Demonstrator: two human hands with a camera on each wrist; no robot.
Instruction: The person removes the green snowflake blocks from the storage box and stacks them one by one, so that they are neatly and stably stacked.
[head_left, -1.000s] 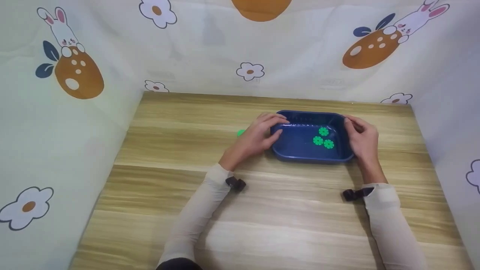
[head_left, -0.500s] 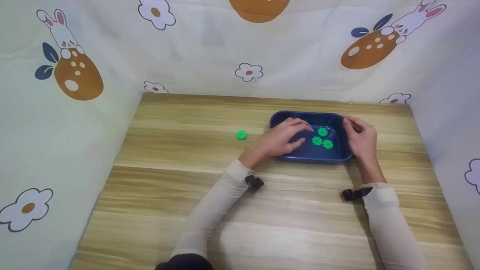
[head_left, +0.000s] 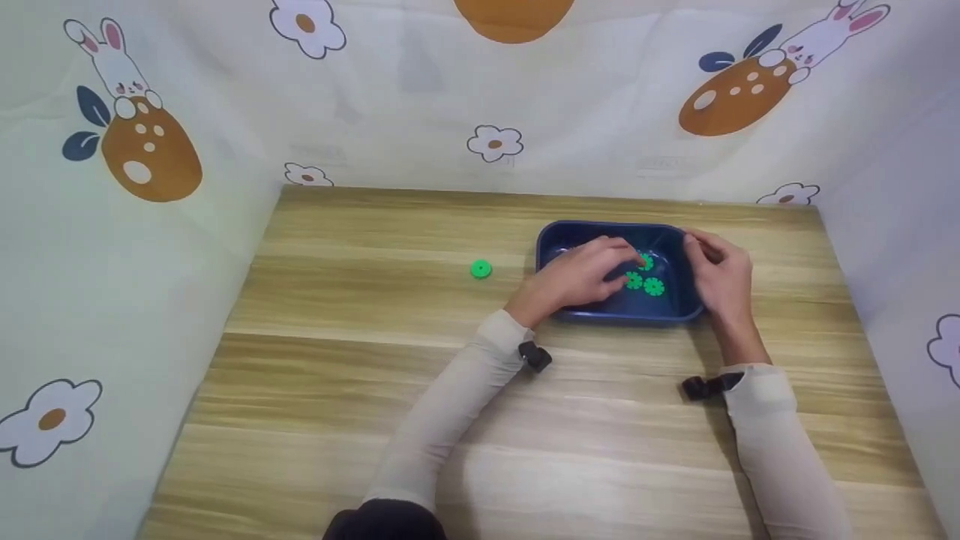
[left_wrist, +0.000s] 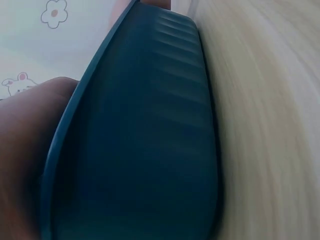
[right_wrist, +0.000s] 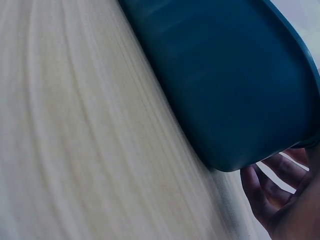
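Note:
A dark blue plastic tray point(head_left: 622, 319) rests on the table with three green notched discs point(head_left: 654, 286) lying flat in its right part. My left hand point(head_left: 581, 276) reaches over the tray's left side into it, its fingertips at the upper discs and partly covering one. Whether the fingertips touch the discs is not clear. Gripping the tray's right end, my right hand point(head_left: 724, 281) has its thumb on the rim and its fingers around the outside. In the right wrist view those fingers point(right_wrist: 260, 192) are at the corner of the tray point(right_wrist: 235, 90). The left wrist view shows mostly the tray's outer wall point(left_wrist: 150, 120).
Left of the tray, one round green piece point(head_left: 481, 269), seemingly thicker than the discs, lies on the wooden table point(head_left: 337, 405). A cloth backdrop point(head_left: 405, 97) printed with rabbits and flowers stands along the table's back and sides.
My left hand has left the tray's left rim and moved right, into the tray and over the green discs. The round piece at left is now uncovered. My right hand stays put.

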